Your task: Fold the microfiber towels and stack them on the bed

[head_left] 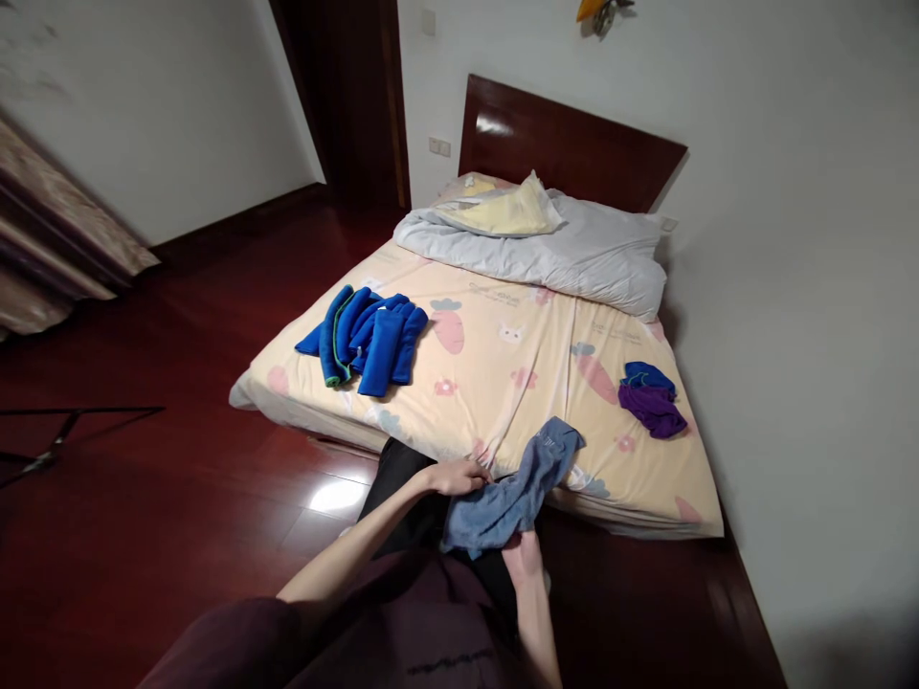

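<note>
A crumpled grey-blue towel with pale lettering near its far end stretches from above my lap onto the front edge of the bed. At its left side, my left hand is closed, with curled fingers pinching the cloth's edge. My right hand grips the near right edge from below; the towel covers most of its fingers. Several rolled and folded blue towels, one with green edging, lie grouped on the left of the bed. Toward the right edge, a purple cloth lies crumpled against a blue cloth.
The bed has a patterned peach sheet. A grey-white quilt and a pale yellow pillow lie by the dark headboard. A white wall borders the right side. A thin black frame stands on the floor at left.
</note>
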The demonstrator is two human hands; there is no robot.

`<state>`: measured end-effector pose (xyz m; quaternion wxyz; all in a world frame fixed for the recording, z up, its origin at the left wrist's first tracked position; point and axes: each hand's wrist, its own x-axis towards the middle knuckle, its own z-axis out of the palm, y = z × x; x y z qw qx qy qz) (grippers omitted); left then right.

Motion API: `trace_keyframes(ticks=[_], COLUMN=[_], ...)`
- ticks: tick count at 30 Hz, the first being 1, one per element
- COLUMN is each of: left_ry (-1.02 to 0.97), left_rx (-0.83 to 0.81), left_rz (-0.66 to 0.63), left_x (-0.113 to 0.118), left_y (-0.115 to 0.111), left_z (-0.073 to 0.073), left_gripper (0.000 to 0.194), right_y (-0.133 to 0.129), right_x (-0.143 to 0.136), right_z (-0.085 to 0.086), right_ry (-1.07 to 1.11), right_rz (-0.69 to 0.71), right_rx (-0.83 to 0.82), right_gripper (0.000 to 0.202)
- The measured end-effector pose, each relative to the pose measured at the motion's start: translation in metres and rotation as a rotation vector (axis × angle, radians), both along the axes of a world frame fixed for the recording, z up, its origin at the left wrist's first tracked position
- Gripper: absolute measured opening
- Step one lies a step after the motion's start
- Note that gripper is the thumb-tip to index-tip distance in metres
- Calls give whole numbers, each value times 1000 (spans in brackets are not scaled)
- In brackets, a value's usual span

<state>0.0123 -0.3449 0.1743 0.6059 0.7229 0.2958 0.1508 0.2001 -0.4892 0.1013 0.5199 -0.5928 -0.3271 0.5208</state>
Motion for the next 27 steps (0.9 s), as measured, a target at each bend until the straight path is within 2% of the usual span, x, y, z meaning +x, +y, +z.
trace_keyframes(ticks=[2,4,6,8,9,11,13,14,16,19,25,27], left_ry=[17,88,187,263,289,320,340,348,366,389,368,365], left_rx=[217,442,637,805,879,999,1091,1130,1201,1275,1299,1280], left_rz=[-52,-133,-218,-269,-283,-296,-297,-284,-247,-196,-232,-235], left_x=[-4,-7,-6,-2,1,4,4,1,-8,-22,-29,-29], left_y=[5,9,10,8,7,5,5,5,7,9,8,9], left_z=[24,52,79,103,113,131,146,152,162,168,156,151], left_gripper=[18,25,29,29,28,27,26,27,31,39,32,31], right_y=[1,7,22,42,54,79,99,106,115,117,113,115], right_x=[24,48,64,64,59,42,23,15,5,3,17,24], right_z=[11,34,67,103,120,145,159,163,165,164,168,172], right_ry=[-22,-197,-352,-432,-432,-370,-313,-299,-305,-355,-486,-524], right_rz=[61,161,107,28,74,288,507,572,605,559,633,605], right_rx=[-73,-56,67,235,296,355,380,388,398,413,322,312], right_gripper=[22,28,29,23,19,17,20,22,26,29,16,16])
